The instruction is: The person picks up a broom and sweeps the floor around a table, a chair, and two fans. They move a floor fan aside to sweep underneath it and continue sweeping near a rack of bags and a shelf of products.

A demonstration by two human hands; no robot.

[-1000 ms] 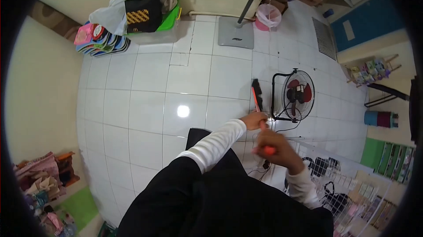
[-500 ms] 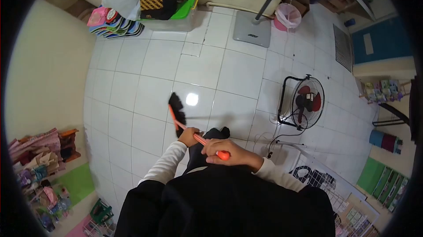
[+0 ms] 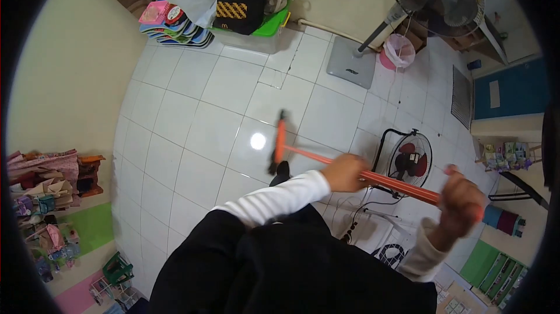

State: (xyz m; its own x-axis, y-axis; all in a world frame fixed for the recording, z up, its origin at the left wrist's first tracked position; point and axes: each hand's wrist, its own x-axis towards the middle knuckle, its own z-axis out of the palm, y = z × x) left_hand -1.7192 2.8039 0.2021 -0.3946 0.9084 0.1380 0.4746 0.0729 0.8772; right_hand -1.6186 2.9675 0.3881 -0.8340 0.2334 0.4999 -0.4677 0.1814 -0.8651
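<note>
An orange broom slants across the view, its handle reaching to the right and its head with dark bristles over the white tiled floor near my foot. My left hand, in a white sleeve, is wrapped round the middle of the handle. Near the handle's upper end, my right hand is closed round it, slightly blurred, with the thumb pointing up.
A small floor fan with cables stands right of the broom. Farther back are a standing fan's base, a pink bin, a green-lidded box and stacked colourful items. A white wire rack is at lower right.
Both hands have moved right with the broom, my right hand farthest, so they are wider apart. The broom head has shifted right. The view has tilted a little.
</note>
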